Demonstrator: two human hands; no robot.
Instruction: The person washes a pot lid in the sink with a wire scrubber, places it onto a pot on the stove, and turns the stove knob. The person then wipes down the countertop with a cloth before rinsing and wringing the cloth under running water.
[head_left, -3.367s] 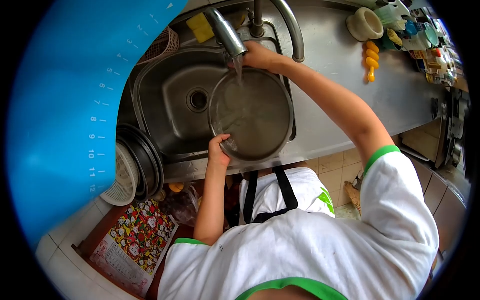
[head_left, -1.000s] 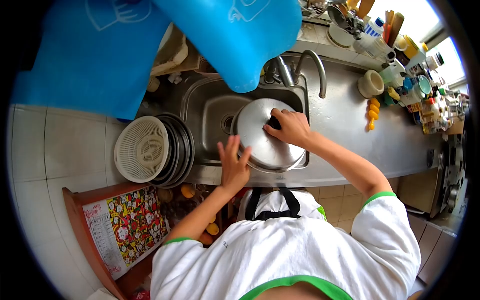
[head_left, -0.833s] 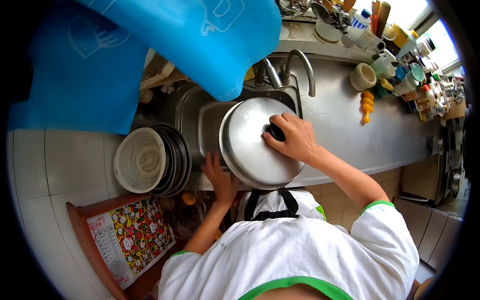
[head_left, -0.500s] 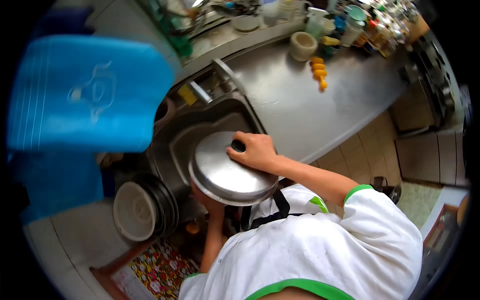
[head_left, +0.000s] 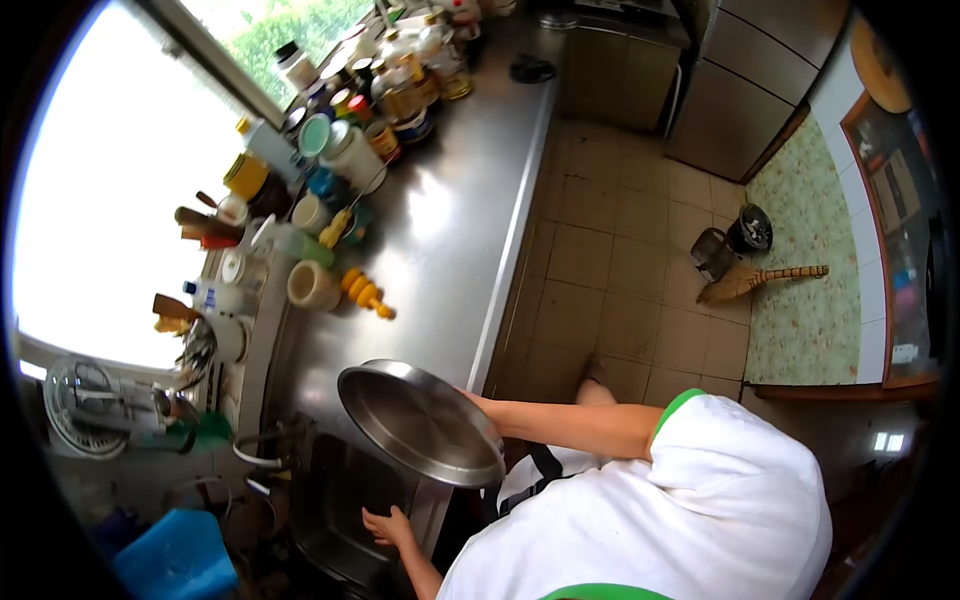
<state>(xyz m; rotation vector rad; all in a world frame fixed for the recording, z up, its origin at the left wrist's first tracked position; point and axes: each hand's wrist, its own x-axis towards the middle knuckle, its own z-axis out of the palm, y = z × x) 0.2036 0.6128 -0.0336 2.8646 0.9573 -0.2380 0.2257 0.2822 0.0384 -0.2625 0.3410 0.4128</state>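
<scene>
A round steel pot lid (head_left: 420, 420) is held tilted above the near end of the steel counter and the sink, its hollow inner side facing me. My right hand (head_left: 481, 404) holds it from behind; most of the fingers are hidden by the lid. Below it, over the sink (head_left: 335, 480), my left hand (head_left: 390, 527) is empty with its fingers apart, not touching the lid.
A stone mortar (head_left: 313, 286) and an orange beaded object (head_left: 366, 292) stand on the steel counter (head_left: 430, 250). Bottles and jars crowd the window side. A faucet (head_left: 262, 450) rises beside the sink. On the tiled floor lie a broom (head_left: 740, 284) and a bin (head_left: 750, 228).
My view has swung toward the counter and floor. The lid has turned from its knob side to its inner side and moved off the sink's middle. My left hand has come away from it.
</scene>
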